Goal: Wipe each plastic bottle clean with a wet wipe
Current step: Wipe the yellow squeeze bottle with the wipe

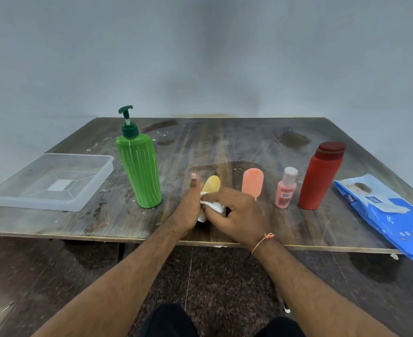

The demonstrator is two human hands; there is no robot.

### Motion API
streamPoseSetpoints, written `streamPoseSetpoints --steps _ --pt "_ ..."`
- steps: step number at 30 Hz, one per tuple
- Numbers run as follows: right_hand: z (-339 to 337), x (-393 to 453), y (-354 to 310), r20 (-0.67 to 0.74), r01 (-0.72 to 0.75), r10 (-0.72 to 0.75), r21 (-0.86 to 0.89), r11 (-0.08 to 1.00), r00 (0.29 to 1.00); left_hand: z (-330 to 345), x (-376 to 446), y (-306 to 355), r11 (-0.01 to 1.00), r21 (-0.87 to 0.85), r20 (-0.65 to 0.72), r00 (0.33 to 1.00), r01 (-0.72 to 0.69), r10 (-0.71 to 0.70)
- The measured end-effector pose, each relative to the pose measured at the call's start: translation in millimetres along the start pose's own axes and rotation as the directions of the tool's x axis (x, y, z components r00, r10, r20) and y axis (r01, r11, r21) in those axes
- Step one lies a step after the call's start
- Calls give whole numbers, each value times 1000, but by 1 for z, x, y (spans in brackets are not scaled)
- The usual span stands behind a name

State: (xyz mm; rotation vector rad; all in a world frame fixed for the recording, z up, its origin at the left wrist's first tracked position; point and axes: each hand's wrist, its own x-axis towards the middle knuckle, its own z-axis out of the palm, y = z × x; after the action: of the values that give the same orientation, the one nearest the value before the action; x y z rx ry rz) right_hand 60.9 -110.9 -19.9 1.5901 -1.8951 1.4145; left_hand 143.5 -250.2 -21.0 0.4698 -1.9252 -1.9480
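- Head view, nearest: person's two forearms reach in from the bottom edge over dark trousers and a speckled floor; thin orange thread bracelet point(263, 242) on the right wrist.
- Both hands meet at the near-centre of the wooden table point(249, 142), just inside its front edge.
- Left hand point(188, 210): fingers wrapped round the lower part of a yellow bottle point(212, 184), thumb pointing up along its side. Bottle's rounded end sticks out above the hands, tilted away; lower part hidden by the hands.
- Right hand point(234, 212): fingers curled, pinching a crumpled white wet wipe point(212, 206) against the bottle's side, just below the exposed yellow end.
- Just beyond the right hand: peach-pink bottle point(252, 182), rounded end up, base hidden behind the knuckles.
- Right of it, apart: small pink bottle point(285, 190) with a pale cap, upright.
- Next right: tall red bottle point(320, 177) with a dark red cap, upright, looks tilted in the wide-angle lens.
- Far right edge: blue wet-wipe pack point(383, 215) lying flat, near corner overhanging the table front.
- Left of the hands: tall green pump bottle point(139, 166) with pale vertical stripes, dark green pump head, upright.
- Far left: clear plastic tray point(55, 205), nothing visible in it, corner close to the green bottle.
- Tabletop shows dark stains and pale specks toward the back.
- Behind: plain grey wall.
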Motion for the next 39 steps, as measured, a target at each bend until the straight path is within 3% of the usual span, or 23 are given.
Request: streamPoseSetpoints --steps 4,10,15,17,21,24,32,39 --pt "-1 0 -2 -28 -7 7 -3 1000 1000 -3 4 -5 999 14 -5 999 32 -32" --pt "1 4 2 -196 -111 82 -142 984 977 1 4 -8 998 60 -47 999 1 2" --pt "1 -2 1 -22 10 -11 -56 998 1000 -2 -3 -4 1000 -28 0 1000 7 -7" --pt "1 -2 0 -40 8 -11 -81 997 999 -1 -6 -2 999 -43 4 1000 -19 19" --pt "-1 1 0 -210 -122 94 -126 984 973 5 -7 -1 999 31 -56 998 -37 39" --pt "-6 3 0 -262 -243 206 -118 963 943 4 -6 -8 983 154 -29 994 -98 104" --pt "0 -4 -1 -118 41 -59 -151 988 991 2 -6 -3 999 -51 -30 999 -13 11" --pt "-2 2 -1 -248 -146 101 -172 974 964 6 -14 4 995 81 -57 997 -52 57"
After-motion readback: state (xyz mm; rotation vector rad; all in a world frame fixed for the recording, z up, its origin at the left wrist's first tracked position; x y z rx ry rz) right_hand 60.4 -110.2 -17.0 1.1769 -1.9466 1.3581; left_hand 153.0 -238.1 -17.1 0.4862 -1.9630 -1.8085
